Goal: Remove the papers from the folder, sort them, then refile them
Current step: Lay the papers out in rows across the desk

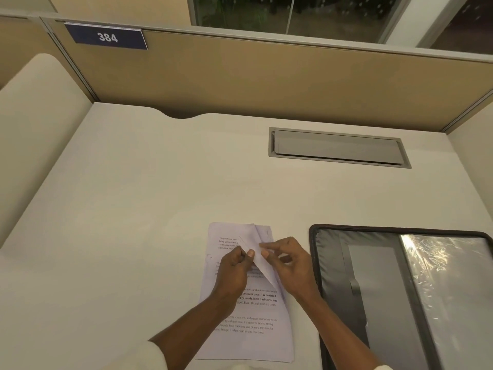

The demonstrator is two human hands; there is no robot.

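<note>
Left hand, right hand pinch top sheet | folder open

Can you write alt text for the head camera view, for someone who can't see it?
The left hand and right hand pinch a lifted sheet atop a stack of printed papers on a pale desk. An open dark folder lies to their right.

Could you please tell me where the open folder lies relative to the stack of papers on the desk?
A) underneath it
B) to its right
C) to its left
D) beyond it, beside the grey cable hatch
B: the open folder lies flat on the desk to the right of the stack of papers, where the left hand and right hand pinch the top sheet.
</note>
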